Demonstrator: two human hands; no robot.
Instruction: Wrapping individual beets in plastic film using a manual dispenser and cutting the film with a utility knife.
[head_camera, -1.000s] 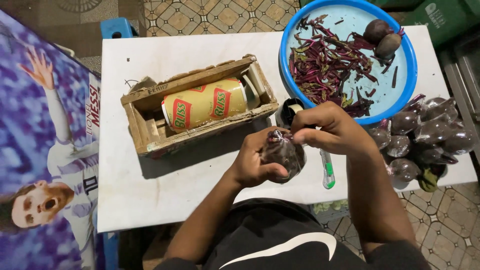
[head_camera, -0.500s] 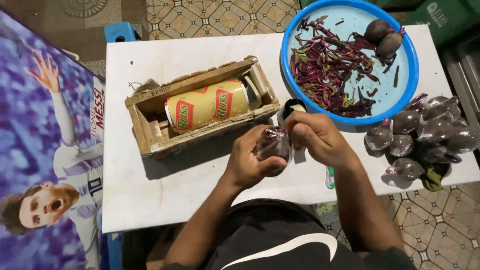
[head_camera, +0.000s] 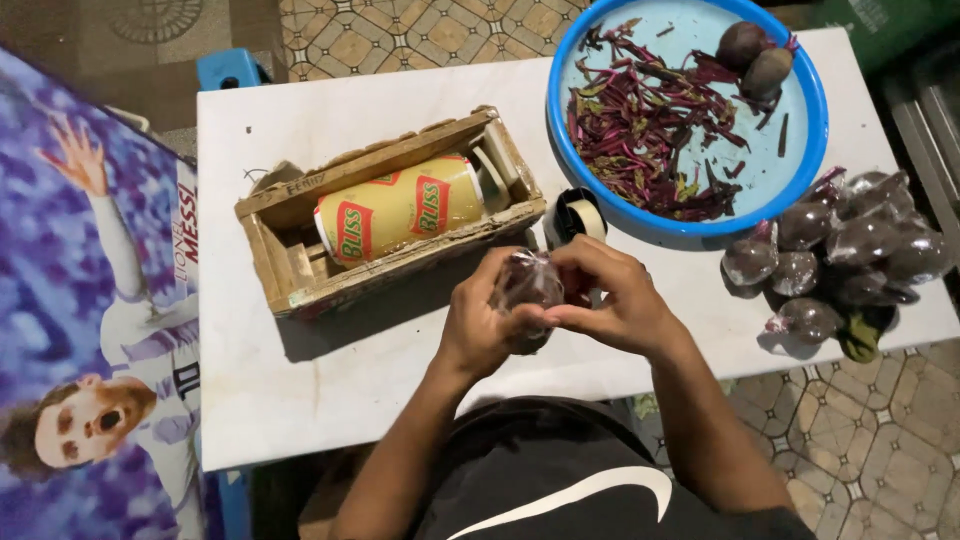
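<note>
1. Head view: my left hand (head_camera: 480, 325) cups a plastic-wrapped beetroot (head_camera: 530, 285) from its left side, fingers closed around it; my right hand (head_camera: 615, 300) pinches the wrap at its right. The bundle sits between both hands, above the white table (head_camera: 330, 400), near its front edge.
2. A roll of clear tape (head_camera: 578, 215) lies just beyond my right knuckles.
3. Further off: a wooden crate (head_camera: 290, 275) holding a yellow can (head_camera: 400, 208), a blue basin (head_camera: 815, 130) of peelings, and wrapped beetroots (head_camera: 850, 250) piled to the right.

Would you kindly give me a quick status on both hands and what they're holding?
Left hand and right hand both clasp a plastic-wrapped beet above the white table. Tape roll just beyond. Nothing in the way.
</note>
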